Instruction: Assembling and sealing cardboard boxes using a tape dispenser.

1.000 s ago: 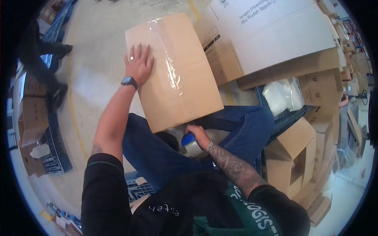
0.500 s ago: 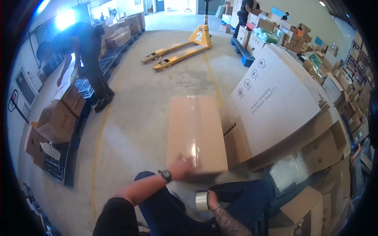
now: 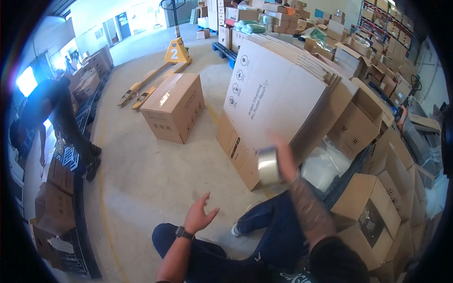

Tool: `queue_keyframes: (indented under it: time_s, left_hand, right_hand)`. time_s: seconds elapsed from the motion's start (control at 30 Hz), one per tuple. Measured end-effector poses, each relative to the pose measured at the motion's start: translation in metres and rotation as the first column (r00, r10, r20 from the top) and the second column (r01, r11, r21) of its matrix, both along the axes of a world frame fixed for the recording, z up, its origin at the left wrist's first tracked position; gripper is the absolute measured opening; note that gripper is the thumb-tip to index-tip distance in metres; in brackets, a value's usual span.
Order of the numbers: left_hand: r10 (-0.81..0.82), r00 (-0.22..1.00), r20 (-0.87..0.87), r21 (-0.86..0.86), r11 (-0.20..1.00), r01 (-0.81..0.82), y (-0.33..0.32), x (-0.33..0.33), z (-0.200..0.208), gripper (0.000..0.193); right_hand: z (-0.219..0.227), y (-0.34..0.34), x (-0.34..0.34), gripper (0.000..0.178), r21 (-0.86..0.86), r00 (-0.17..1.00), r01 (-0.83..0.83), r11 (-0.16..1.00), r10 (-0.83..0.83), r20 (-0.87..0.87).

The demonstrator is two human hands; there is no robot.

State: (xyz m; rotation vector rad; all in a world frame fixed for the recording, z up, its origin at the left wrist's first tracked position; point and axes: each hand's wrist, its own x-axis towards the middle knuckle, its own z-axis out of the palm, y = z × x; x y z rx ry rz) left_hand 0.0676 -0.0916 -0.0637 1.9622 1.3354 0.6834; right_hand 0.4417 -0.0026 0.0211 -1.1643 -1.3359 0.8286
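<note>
My left hand, with a dark watch on its wrist, is held over my legs, fingers apart and nothing in it. My right hand, smeared by motion, grips a wide roll of packing tape in front of the leaning stack of flat cardboard boxes. Beyond my left hand, apart from it, a closed brown cardboard box stands on the concrete floor, a shiny strip of tape along its top.
A yellow pallet jack stands behind the closed box. On the left a person bends over boxes on dark pallets. At right are clear plastic bags, an open box and many more cartons. Shelving rises at the far right.
The closed box has moved away from my knees, forward and left, and my left hand is off it. My right hand has raised the tape roll toward the flat boxes. The view has swung right.
</note>
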Motion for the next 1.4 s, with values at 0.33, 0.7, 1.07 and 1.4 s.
queue_keyframes:
  time_s: [0.33,0.7,1.07,1.4]
  left_hand:
    - [-0.026,1.0,-0.008,-0.188,0.982,0.024,-0.019,-0.016,-0.095,0.066]
    - [-0.16,0.966,-0.205,-0.291,0.952,0.096,-0.02,-0.012,-0.074,0.066]
    - [-0.172,0.976,-0.136,-0.237,0.962,0.137,-0.01,-0.01,-0.084,0.064]
    - [0.373,0.912,0.17,0.617,0.681,-0.394,0.023,-0.033,0.085,0.092]
  right_hand:
    - [0.149,0.155,0.23,0.036,0.293,0.08,0.575,0.764,-0.409,0.909]
    - [0.151,0.129,0.113,0.047,0.366,0.03,0.687,0.627,-0.528,0.849]
    - [0.166,0.102,0.053,0.044,0.414,0.058,0.524,0.744,-0.516,0.855]
    - [0.175,-0.056,-0.171,0.079,0.445,0.412,0.116,0.888,-0.451,0.792]
